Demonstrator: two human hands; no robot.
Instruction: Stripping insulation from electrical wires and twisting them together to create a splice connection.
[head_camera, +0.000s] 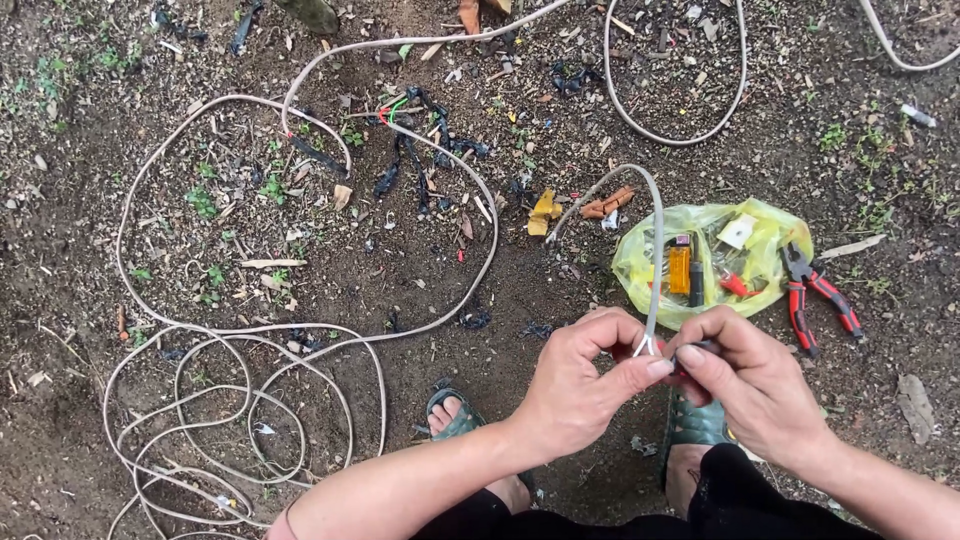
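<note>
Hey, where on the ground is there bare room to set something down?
Barest patch: the dirt between the left hand and the coiled cable. More free soil lies right of the red pliers. Crowded: the black tape scraps up top, and around the yellow bag.

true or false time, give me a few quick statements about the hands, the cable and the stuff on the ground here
1. Both hands, left hand and right hand, pinch the end of a pale cable. True.
2. The red-handled pliers are in the right hand. False: they lie on the dirt beside the yellow plastic bag.
3. A long cable lies in loose coils on the ground to the left. True.
4. The yellow bag is empty. False: small tools and parts show inside it.
5. The person wears green sandals. True.
</note>
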